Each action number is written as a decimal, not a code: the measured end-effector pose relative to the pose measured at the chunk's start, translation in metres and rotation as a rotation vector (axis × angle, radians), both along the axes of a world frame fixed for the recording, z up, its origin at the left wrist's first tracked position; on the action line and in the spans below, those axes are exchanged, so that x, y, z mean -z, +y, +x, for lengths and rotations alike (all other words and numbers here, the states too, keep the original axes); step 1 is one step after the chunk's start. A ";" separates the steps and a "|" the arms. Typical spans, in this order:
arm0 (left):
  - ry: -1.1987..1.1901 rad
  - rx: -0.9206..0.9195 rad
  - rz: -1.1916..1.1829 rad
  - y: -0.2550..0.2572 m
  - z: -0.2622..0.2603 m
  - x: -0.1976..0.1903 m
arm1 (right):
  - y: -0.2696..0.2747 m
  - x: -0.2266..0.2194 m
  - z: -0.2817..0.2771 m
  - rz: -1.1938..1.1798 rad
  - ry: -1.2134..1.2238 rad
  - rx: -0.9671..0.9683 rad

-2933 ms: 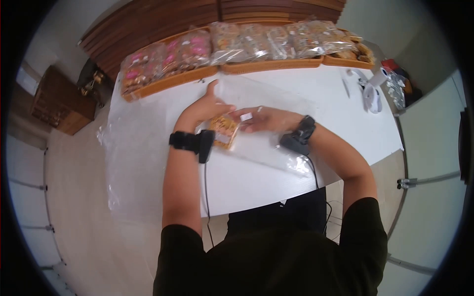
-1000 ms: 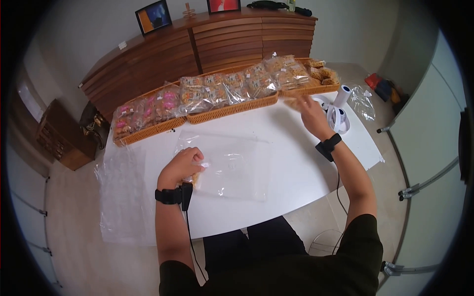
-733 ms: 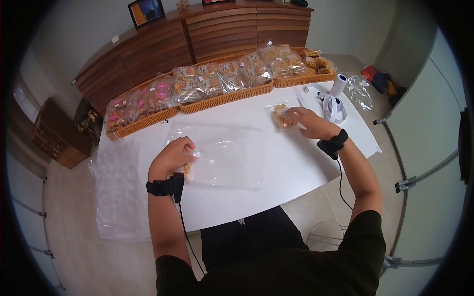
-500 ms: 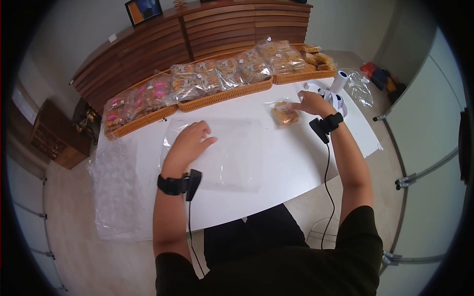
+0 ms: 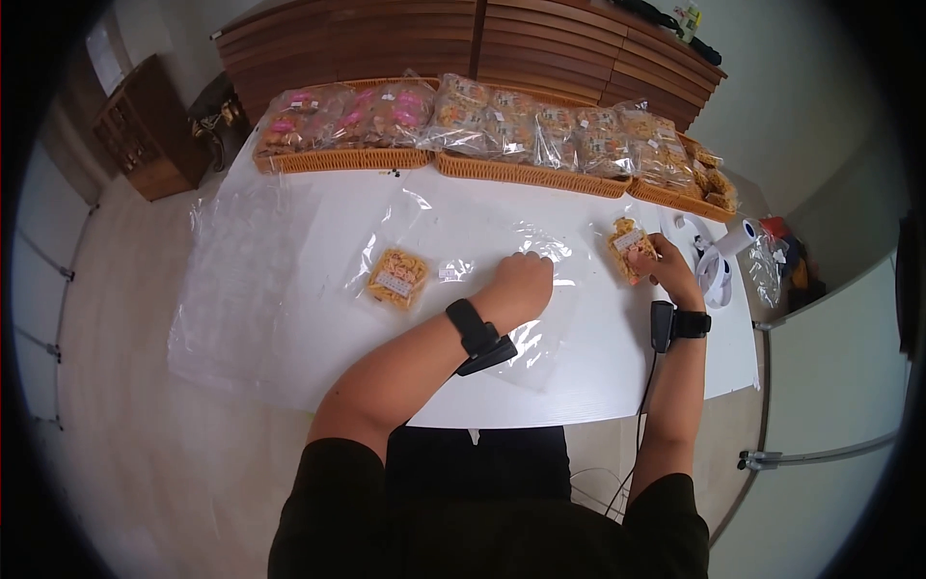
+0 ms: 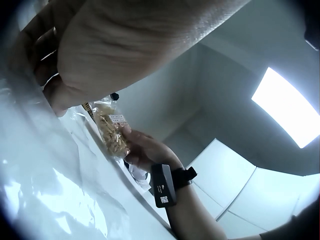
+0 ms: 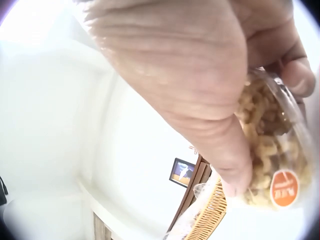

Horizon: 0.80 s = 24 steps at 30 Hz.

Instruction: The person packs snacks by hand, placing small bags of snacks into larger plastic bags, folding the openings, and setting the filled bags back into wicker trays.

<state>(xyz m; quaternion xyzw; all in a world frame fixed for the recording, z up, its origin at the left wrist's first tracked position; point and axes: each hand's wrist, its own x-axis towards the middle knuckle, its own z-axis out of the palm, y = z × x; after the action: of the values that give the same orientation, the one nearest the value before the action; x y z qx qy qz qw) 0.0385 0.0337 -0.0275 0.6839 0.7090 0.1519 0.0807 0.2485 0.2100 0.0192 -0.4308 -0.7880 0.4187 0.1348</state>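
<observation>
My right hand (image 5: 675, 275) pinches a small clear packet of yellow, crunchy-looking snack pieces (image 5: 629, 253) with a white label, holding it at the table's right side. In the right wrist view the packet (image 7: 272, 140) shows a round orange sticker (image 7: 285, 188), the thumb along one side. My left hand (image 5: 521, 288), fingers curled, grips the edge of a large clear plastic bag (image 5: 540, 352) spread on the table; the fingertips are partly hidden. The left wrist view has the thumb down at the plastic (image 6: 50, 150). A second snack packet (image 5: 397, 280) lies left of this hand, overlapping the bag.
Wicker baskets (image 5: 540, 176) full of bagged snacks line the back of the white table (image 5: 338, 362). More clear plastic (image 5: 231, 289) lies at the left edge. A white roll (image 5: 736, 237) and a white looped item (image 5: 714, 277) stand at the right.
My left hand has left the first packet and moved right to the bag's other side. My right hand carried a packet from the baskets, set it down, and now holds it again.
</observation>
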 end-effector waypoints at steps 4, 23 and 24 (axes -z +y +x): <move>-0.085 0.039 -0.019 0.005 -0.011 -0.008 | 0.007 -0.004 0.021 -0.351 0.232 -0.061; -0.059 0.007 0.310 -0.006 -0.006 -0.049 | -0.099 0.003 -0.089 -0.630 0.157 -0.418; -0.040 -0.007 0.347 -0.004 -0.005 -0.046 | -0.092 -0.003 -0.090 -0.721 0.077 -0.495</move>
<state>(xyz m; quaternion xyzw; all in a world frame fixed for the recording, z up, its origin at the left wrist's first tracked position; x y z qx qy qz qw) 0.0335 0.0295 0.0189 0.6818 0.6729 0.2860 -0.0249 0.1581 0.1176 0.0221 -0.2323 -0.6655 0.7024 -0.0991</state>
